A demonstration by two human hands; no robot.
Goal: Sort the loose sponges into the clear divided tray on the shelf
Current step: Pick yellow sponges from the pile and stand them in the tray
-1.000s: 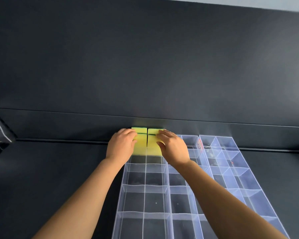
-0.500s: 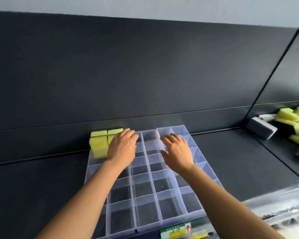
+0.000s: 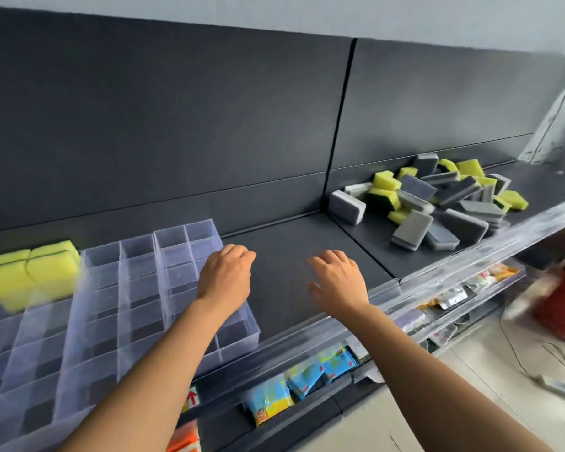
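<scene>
At the far left end of the shelf (image 3: 294, 252), two yellow sponges (image 3: 30, 275) stand side by side and touching in the back left corner of the clear divided tray (image 3: 238, 340), hard against the dark back panel (image 3: 177, 125). The other compartments I can see hold nothing. The tray runs from the back panel to the shelf's front edge, and its left part passes out of view.

The left hand (image 3: 224, 278) hangs over the tray's right edge, about midway between back and front. Its fingers (image 3: 242, 252) are loosely curled, close together, and hold nothing. Whether they brush the tray wall I cannot tell.

Just to the right, the right hand (image 3: 336, 282) is over bare shelf, nearer the front edge than the back panel. Its fingers (image 3: 333, 256) are relaxed and a little bent, with the thumb held out to the side, and they grip nothing.

From the tray's right wall to the seam in the shelf the dark surface lies open, and both hands are above or beside that stretch. A clear front rail (image 3: 437, 282) runs along the shelf's front edge.

Past the seam, well apart from both hands, the pile of loose sponges (image 3: 437, 207) lies heaped from the back panel toward the front rail, grey and yellow ones jumbled at all angles. One grey sponge (image 3: 346, 207) sits at the pile's left fringe, near the seam.

Below the front edge, blue packets (image 3: 304, 376) line a lower shelf.
</scene>
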